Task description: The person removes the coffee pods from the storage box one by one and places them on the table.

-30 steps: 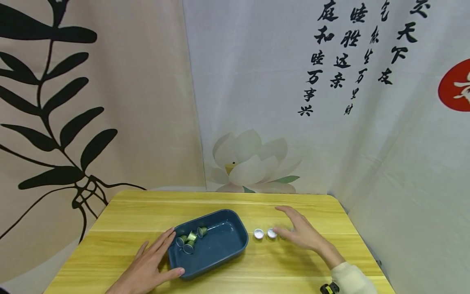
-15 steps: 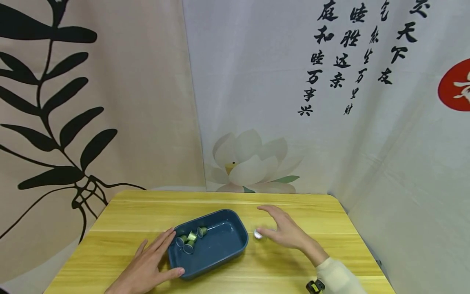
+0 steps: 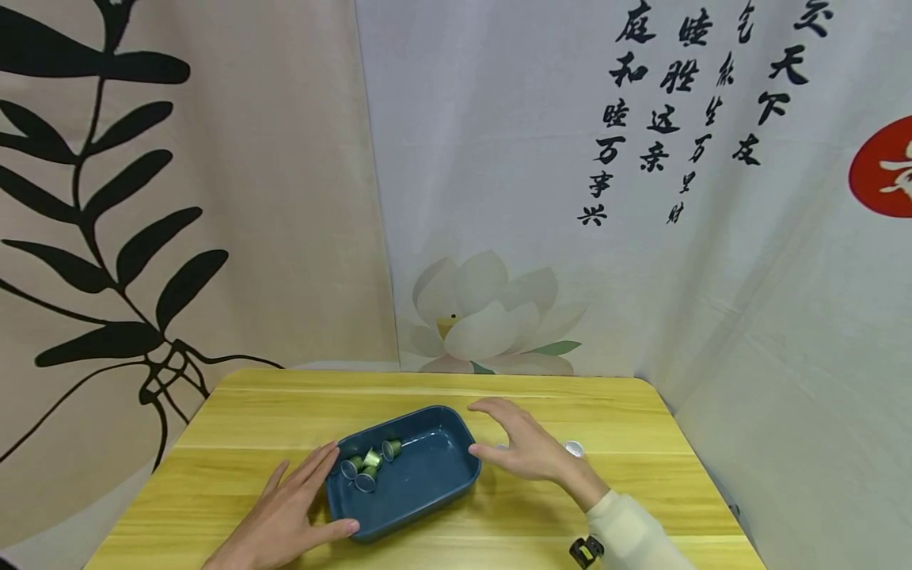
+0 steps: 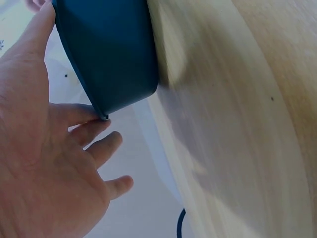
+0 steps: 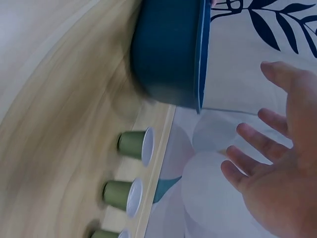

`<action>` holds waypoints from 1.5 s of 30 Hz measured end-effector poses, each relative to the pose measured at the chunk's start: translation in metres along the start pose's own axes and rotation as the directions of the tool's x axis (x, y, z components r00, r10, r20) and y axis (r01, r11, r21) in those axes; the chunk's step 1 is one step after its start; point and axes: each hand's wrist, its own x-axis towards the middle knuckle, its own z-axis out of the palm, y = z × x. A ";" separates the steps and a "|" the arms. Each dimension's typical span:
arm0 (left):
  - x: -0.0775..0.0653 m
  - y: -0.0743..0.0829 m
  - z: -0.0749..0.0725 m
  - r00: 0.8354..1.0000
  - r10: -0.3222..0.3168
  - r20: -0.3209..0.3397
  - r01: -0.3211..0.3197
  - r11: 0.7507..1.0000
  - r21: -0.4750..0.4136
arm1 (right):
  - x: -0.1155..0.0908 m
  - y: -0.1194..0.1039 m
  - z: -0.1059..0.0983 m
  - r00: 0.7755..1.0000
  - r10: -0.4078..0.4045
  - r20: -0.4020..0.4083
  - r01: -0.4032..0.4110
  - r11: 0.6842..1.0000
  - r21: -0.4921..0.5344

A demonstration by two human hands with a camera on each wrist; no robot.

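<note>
head: l hand (image 3: 288, 507) released, fingers straight on left end of tray (image 3: 423, 471); r hand (image 3: 526, 449) released, fingers spread, by its right end; 4 pods (image 3: 366, 480) inside, at left. l wrist: l hand touches tray rim. r wrist: 3 other pods (image 5: 132, 145) stand on table (image 5: 54, 129).

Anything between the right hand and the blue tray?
Nothing visible. In the right wrist view, only open space separates the right hand from the blue tray. The green capsules stand on the table, lower than the hand.
</note>
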 end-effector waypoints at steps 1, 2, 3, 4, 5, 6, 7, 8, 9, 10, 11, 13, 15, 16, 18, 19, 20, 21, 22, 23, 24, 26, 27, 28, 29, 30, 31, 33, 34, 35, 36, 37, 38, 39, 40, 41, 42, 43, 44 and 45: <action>0.000 0.000 0.000 1.000 0.003 0.000 -0.003 1.000 0.000 | 0.002 -0.002 0.001 1.000 -0.005 0.009 0.005 1.000 0.003; 0.000 0.000 0.000 1.000 0.005 0.000 -0.005 1.000 -0.002 | 0.004 -0.004 0.002 1.000 -0.011 0.020 0.010 1.000 0.004; 0.000 0.000 0.000 1.000 0.008 0.000 -0.008 1.000 -0.006 | 0.007 -0.006 0.004 0.999 -0.016 0.031 0.016 1.000 0.004; 0.000 -0.001 -0.001 1.000 0.011 0.000 -0.011 1.000 -0.012 | 0.009 -0.008 0.005 0.999 -0.025 0.041 0.025 1.000 0.005; 0.000 -0.001 -0.001 1.000 0.013 0.000 -0.013 1.000 -0.018 | 0.012 -0.010 0.007 0.998 -0.034 0.050 0.034 0.999 0.001; -0.001 -0.002 -0.001 1.000 0.014 0.000 -0.014 1.000 -0.025 | 0.015 -0.012 0.008 0.997 -0.042 0.060 0.043 0.999 -0.001; -0.001 -0.002 -0.001 1.000 0.016 0.000 -0.016 0.999 -0.030 | 0.018 -0.013 0.010 0.996 -0.052 0.069 0.053 0.999 -0.005; -0.001 -0.002 -0.001 1.000 0.016 0.000 -0.016 0.999 -0.037 | 0.020 -0.015 0.011 0.995 -0.056 0.078 0.057 0.998 -0.008; -0.002 -0.003 -0.002 1.000 0.018 -0.001 -0.018 0.999 -0.040 | 0.023 -0.017 0.013 0.995 -0.056 0.088 0.057 0.998 -0.009; -0.002 -0.003 -0.002 1.000 0.020 -0.002 -0.020 0.999 -0.044 | 0.025 -0.019 0.015 0.994 -0.054 0.098 0.056 0.998 -0.010; -0.002 -0.003 -0.002 1.000 0.021 -0.001 -0.021 0.999 -0.045 | 0.027 -0.020 0.017 0.993 -0.053 0.110 0.055 0.998 -0.014; -0.001 -0.003 -0.001 1.000 0.022 0.000 -0.022 0.999 -0.049 | 0.031 -0.023 0.021 0.990 -0.049 0.129 0.052 0.998 -0.021; -0.001 -0.002 -0.001 1.000 0.020 0.001 -0.020 0.999 -0.050 | 0.036 -0.026 0.025 0.988 -0.051 0.144 0.055 0.998 -0.030; -0.001 -0.002 -0.001 1.000 0.017 0.003 -0.017 0.999 -0.052 | 0.038 -0.027 0.027 0.987 -0.056 0.149 0.063 0.997 -0.039; 0.000 -0.002 -0.001 1.000 0.013 0.005 -0.012 0.999 -0.049 | 0.043 -0.029 0.030 0.985 -0.065 0.160 0.074 0.996 -0.052; 0.000 -0.002 -0.001 1.000 0.011 0.005 -0.010 0.999 -0.045 | 0.045 -0.030 0.031 0.983 -0.068 0.168 0.079 0.995 -0.060; 0.000 -0.001 -0.001 1.000 0.009 0.006 -0.008 0.999 -0.042 | 0.048 -0.030 0.033 0.982 -0.073 0.176 0.086 0.994 -0.064; 0.000 -0.001 -0.001 1.000 0.007 0.006 -0.007 0.999 -0.039 | 0.050 -0.031 0.034 0.980 -0.077 0.185 0.091 0.993 -0.069; 0.000 -0.001 -0.001 1.000 0.005 0.008 -0.005 0.999 -0.039 | 0.052 -0.032 0.035 0.978 -0.078 0.195 0.094 0.993 -0.073; 0.000 -0.001 -0.001 1.000 0.005 0.009 -0.005 0.999 -0.040 | 0.054 -0.032 0.036 0.975 -0.080 0.206 0.097 0.993 -0.073; 0.000 -0.001 -0.001 1.000 0.006 0.009 -0.005 0.999 -0.040 | 0.056 -0.033 0.038 0.973 -0.085 0.215 0.104 0.992 -0.077; 0.000 -0.001 -0.001 1.000 0.007 0.010 -0.007 0.999 -0.044 | 0.060 -0.033 0.041 0.969 -0.095 0.230 0.117 0.990 -0.083; 0.000 -0.001 -0.001 1.000 0.010 0.008 -0.010 0.999 -0.042 | 0.061 -0.034 0.042 0.967 -0.097 0.238 0.121 0.989 -0.088; 0.000 -0.001 -0.002 1.000 0.013 0.007 -0.013 0.999 -0.040 | 0.063 -0.034 0.044 0.965 -0.098 0.245 0.125 0.988 -0.094; 0.000 -0.001 -0.002 1.000 0.018 0.003 -0.017 0.999 -0.040 | 0.065 -0.034 0.045 0.963 -0.102 0.250 0.131 0.986 -0.102; 0.000 0.000 -0.002 1.000 0.021 0.000 -0.021 0.999 -0.037 | 0.067 -0.034 0.047 0.961 -0.105 0.256 0.137 0.985 -0.109; 0.000 0.000 -0.003 1.000 0.023 -0.002 -0.023 0.999 -0.034 | 0.069 -0.034 0.048 0.959 -0.105 0.263 0.139 0.983 -0.118; 0.001 0.000 -0.003 1.000 0.027 -0.005 -0.027 0.999 -0.028 | 0.072 -0.036 0.051 0.955 -0.101 0.280 0.141 0.982 -0.126; 0.001 0.000 -0.003 1.000 0.028 -0.004 -0.028 0.999 -0.028 | 0.073 -0.036 0.052 0.952 -0.099 0.289 0.142 0.981 -0.132; 0.002 0.000 -0.003 1.000 0.027 -0.003 -0.027 0.999 -0.031 | 0.075 -0.037 0.053 0.949 -0.098 0.300 0.144 0.980 -0.136; 0.002 0.000 -0.003 1.000 0.025 0.000 -0.025 0.999 -0.032 | 0.076 -0.037 0.054 0.945 -0.094 0.312 0.144 0.980 -0.140; 0.002 0.000 -0.004 1.000 0.025 0.001 -0.025 0.999 -0.032 | 0.077 -0.038 0.056 0.942 -0.090 0.324 0.143 0.979 -0.146; 0.002 0.000 -0.004 1.000 0.023 0.004 -0.023 0.999 -0.036 | 0.079 -0.039 0.057 0.938 -0.089 0.336 0.146 0.978 -0.150; 0.002 0.000 -0.004 1.000 0.022 0.006 -0.022 0.999 -0.039 | 0.080 -0.039 0.059 0.934 -0.088 0.346 0.150 0.976 -0.156; 0.002 0.000 -0.004 1.000 0.021 0.007 -0.021 0.999 -0.045 | 0.082 -0.039 0.061 0.930 -0.089 0.356 0.155 0.974 -0.163; 0.002 0.000 -0.004 1.000 0.021 0.007 -0.021 0.999 -0.046 | 0.083 -0.040 0.062 0.927 -0.090 0.365 0.161 0.972 -0.170; 0.002 0.000 -0.004 1.000 0.021 0.007 -0.021 0.999 -0.048 | 0.084 -0.040 0.064 0.924 -0.091 0.372 0.166 0.970 -0.176; 0.001 0.000 -0.004 1.000 0.022 0.005 -0.022 0.999 -0.049 | 0.085 -0.041 0.066 0.921 -0.090 0.379 0.169 0.969 -0.181; 0.001 0.000 -0.004 1.000 0.024 0.003 -0.024 0.998 -0.049 | 0.087 -0.041 0.067 0.919 -0.091 0.383 0.172 0.968 -0.183; 0.001 0.000 -0.004 1.000 0.026 0.001 -0.026 0.998 -0.052 | 0.088 -0.042 0.068 0.918 -0.088 0.388 0.172 0.967 -0.189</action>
